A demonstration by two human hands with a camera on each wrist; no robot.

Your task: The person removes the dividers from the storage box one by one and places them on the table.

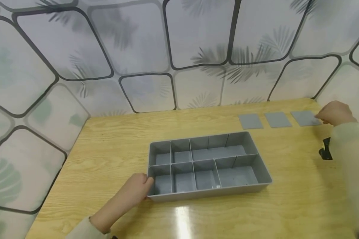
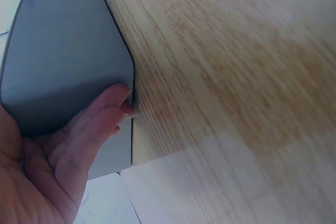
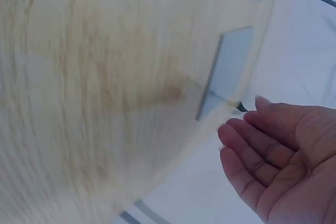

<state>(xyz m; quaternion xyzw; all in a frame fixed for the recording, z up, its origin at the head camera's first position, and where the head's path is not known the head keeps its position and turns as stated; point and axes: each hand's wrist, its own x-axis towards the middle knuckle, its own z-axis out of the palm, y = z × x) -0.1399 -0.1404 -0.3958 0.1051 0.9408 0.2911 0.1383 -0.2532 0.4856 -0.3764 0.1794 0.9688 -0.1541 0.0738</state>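
A grey divided storage box [image 1: 209,192] sits on the wooden table. My left hand [image 1: 136,189] grips its front left corner. In the left wrist view, the fingers [image 2: 86,135] lie along the box's outer wall [image 2: 68,40], near the tabletop; the thumb's tip is out of sight. Far to the right, my right hand [image 1: 336,113] is at the edge of the rightmost grey square piece [image 1: 305,118]. The right wrist view shows its fingers [image 3: 247,153] loosely bent, with nothing visible between them and the thumb.
Two more flat grey squares, a middle one [image 1: 277,119] and a left one [image 1: 250,121], lie in a row along the table's back. A small black object [image 1: 326,149] lies near the right sleeve. Patterned wall panels [image 1: 197,89] border the wooden table [image 1: 107,149].
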